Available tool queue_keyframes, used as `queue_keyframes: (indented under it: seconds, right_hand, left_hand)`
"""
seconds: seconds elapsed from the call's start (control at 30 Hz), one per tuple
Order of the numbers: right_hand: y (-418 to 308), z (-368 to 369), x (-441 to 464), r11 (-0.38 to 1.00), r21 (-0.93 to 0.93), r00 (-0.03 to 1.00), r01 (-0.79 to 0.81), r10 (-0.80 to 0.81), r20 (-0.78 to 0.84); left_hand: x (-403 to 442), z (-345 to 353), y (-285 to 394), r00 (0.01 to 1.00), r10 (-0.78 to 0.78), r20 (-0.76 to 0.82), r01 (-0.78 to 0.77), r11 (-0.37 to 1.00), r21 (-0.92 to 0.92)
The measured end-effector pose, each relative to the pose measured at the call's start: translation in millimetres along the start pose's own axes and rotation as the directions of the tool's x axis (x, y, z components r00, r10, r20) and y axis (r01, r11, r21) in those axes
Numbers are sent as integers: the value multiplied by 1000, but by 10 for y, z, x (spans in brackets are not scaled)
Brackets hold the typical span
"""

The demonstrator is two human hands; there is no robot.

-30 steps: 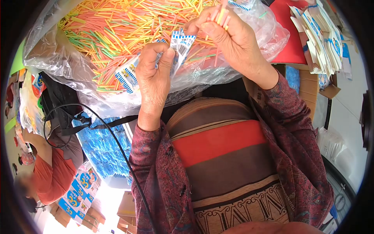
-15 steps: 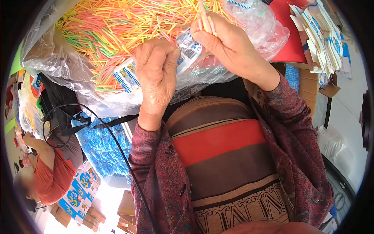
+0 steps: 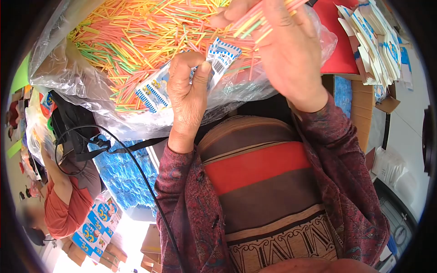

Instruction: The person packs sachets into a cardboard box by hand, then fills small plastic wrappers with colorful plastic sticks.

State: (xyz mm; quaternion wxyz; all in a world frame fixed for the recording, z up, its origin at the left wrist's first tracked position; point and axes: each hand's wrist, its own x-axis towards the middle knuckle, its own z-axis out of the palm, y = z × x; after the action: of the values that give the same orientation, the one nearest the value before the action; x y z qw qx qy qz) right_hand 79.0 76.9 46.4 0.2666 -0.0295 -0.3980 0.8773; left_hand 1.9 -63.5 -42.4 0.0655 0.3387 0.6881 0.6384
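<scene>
My left hand (image 3: 187,93) pinches a blue-and-white printed packet (image 3: 221,57) between thumb and fingers, above the heap of sticks. Another part of blue-striped packaging (image 3: 152,94) shows on the left of that hand; whether it is the same packet is hidden. Several thin pink, yellow and green sticks (image 3: 255,23) are in my right hand (image 3: 293,52), at the upper right of the heap. Thin coloured sticks (image 3: 136,34) fill a large clear plastic bag (image 3: 59,68) beneath both hands.
At the right, a stack of flat white printed packs (image 3: 375,43) stands by a red surface (image 3: 325,13). Blue packaging strips (image 3: 125,168) lie at lower left, crossed by a black cable (image 3: 136,164). A co-worker in a red top (image 3: 70,209) is at far left.
My right hand has turned, its palm now more in view, and the sticks in it now lie slanted. My left hand has moved slightly right with the packet. The co-worker's arm has shifted.
</scene>
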Motion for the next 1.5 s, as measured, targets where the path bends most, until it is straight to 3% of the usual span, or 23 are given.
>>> queue_keyframes:
  seconds: [0.03, 0.07, 0.1, 0.13, 0.17, 0.23, 0.27, 0.43, 0.47, 0.53, 0.6, 0.67, 0.7, 0.77, 0.8, 0.93, 1.1, 1.2, 1.37, 1.47, 1.5]
  right_hand:
    - [106, -63, 49, 1000, 0, 1000, 1, -1, -1]
    - [254, -201, 176, 968, -84, 956, 236, -215, 200]
    - [388, -340, 307, 877, -116, 828, 467, -387, 405]
    - [421, -342, 372, 735, -92, 629, 672, -501, 594]
    - [397, -327, 301, 735, -91, 628, 672, -501, 595]
    - [170, -27, -8, 807, -425, 900, 410, -284, 330]
    - [119, 42, -82, 805, -547, 973, 230, -175, 151]
    - [239, -13, -23, 714, -649, 964, 265, -174, 201]
    - [309, -106, 108, 683, -551, 872, 479, -299, 388]
    - [444, -280, 325, 540, -242, 543, 806, -512, 666]
    - [541, -353, 377, 530, -208, 513, 822, -530, 675]
    - [607, -388, 397, 507, -140, 452, 850, -567, 688]
    - [592, -356, 331, 509, -138, 452, 850, -567, 689]
    - [505, -256, 28, 779, -340, 831, 527, -388, 398]
    - [479, -235, -44, 870, -381, 945, 314, -246, 216]
    - [448, -256, -22, 737, -545, 911, 399, -253, 325]
    - [384, -181, -23, 771, -537, 930, 343, -197, 311]
    - [262, -16, -79, 943, -323, 997, 78, -78, 14]
    - [304, -78, -48, 903, -426, 998, 59, -70, -9]
    - [346, -46, -41, 989, -128, 990, 78, -91, -103]
    - [345, -48, -42, 989, -128, 990, 78, -92, -103]
  left_hand:
    - [-6, 9, 3, 1000, -1, -1, 1, 1000, -6]
    - [-10, 17, 7, 1000, -1, -1, 1, 1000, -7]
    - [-13, 23, 9, 1000, -13, -1, 13, 1000, -23]
    - [-16, 25, 11, 1000, -25, -1, 25, 999, -40]
    - [-16, 22, 14, 999, -36, -1, 36, 998, -57]
    - [-12, 18, 9, 1000, -23, -5, 22, 998, -52]
    - [-11, 19, 5, 1000, -11, -7, 10, 999, -48]
    - [-27, 36, 24, 1000, -9, 3, 9, 1000, -14]
    - [-33, 39, 20, 1000, -10, 2, 10, 1000, -15]
    - [-44, 51, -2, 1000, -28, 4, 28, 997, -71]
    - [-49, 65, 15, 999, -36, 1, 36, 994, -99]
    - [-58, 88, 100, 987, -158, 23, 155, 918, -364]
    - [-60, 91, 116, 976, -214, 47, 210, 849, -486]
    - [-66, 83, 100, 977, -204, 55, 204, 848, -490]
    - [-68, 82, 89, 979, -192, 64, 198, 846, -495]
    - [-57, 97, 57, 989, -143, 47, 150, 893, -425]
    - [-50, 105, 25, 995, -97, 15, 96, 934, -345]
    - [-54, 91, -27, 996, -92, 13, 91, 952, -293]
    - [-60, 111, -51, 993, -118, 8, 113, 931, -346]
    - [-68, 114, -11, 987, -158, 16, 153, 919, -364]
    - [-67, 116, -1, 984, -176, 22, 172, 912, -373]
